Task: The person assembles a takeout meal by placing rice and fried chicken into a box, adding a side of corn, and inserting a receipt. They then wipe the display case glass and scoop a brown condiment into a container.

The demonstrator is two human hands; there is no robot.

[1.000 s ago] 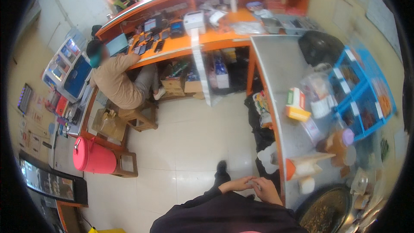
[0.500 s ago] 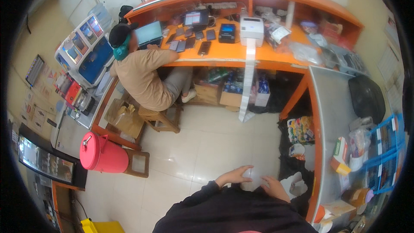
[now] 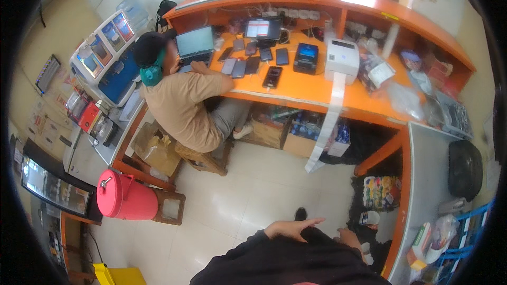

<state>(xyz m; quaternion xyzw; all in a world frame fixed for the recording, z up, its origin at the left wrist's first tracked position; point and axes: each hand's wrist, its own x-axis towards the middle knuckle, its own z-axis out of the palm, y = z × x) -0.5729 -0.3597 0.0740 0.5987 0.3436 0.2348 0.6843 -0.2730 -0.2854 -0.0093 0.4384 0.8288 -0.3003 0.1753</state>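
Note:
My left hand is held out in front of my dark top, its thumb and fingers stretched apart with nothing in them. To its right, my right hand hangs low with loose, partly hidden fingers, and I see nothing in it. Neither hand touches anything. The tip of a dark shoe shows on the tiled floor just beyond the left hand. Farther off, a long white paper strip trails from a white label printer on the orange counter down toward the floor.
A person in a tan shirt sits on a wooden stool at a laptop, beside several phones. A red drink cooler stands at left. A grey side table runs along the right; cartons sit under the counter.
My view has shifted, so the counter and seated person appear lower and larger. A shoe tip has come into view. My hands remain apart, the right one turned somewhat lower.

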